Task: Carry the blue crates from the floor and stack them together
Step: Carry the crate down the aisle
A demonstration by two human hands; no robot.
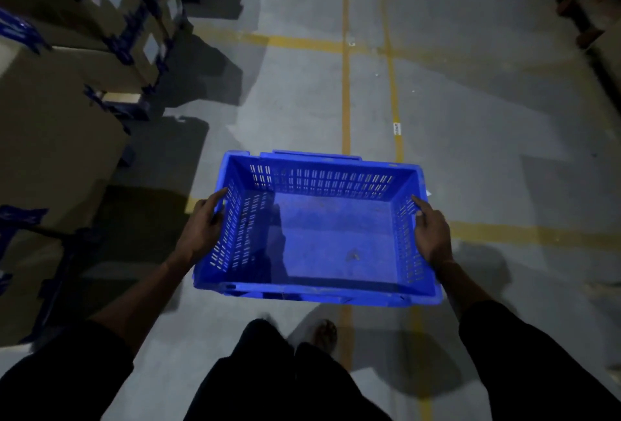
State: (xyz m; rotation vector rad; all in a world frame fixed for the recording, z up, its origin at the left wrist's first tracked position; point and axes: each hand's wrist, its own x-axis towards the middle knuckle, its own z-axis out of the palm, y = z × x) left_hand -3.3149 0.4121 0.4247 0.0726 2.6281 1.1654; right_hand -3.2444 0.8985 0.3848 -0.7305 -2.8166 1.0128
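Blue crate [332, 235] held level above the grey concrete floor [470, 101], centre of view, open top up, slotted walls. Left hand [203, 227] gripping the crate's left rim, thumb along the top edge, fingers curled under. Right hand [431, 235] gripping the right rim likewise, thumb pointing far along the edge. Yellow floor lines [346, 84] crossing beneath. Stacked cardboard boxes [57, 138] on the left. One foot [325, 333] near, below the crate.

slotted blue plastic crate [316, 239], matt grey concrete floor [470, 101], brown cardboard boxes [57, 138]
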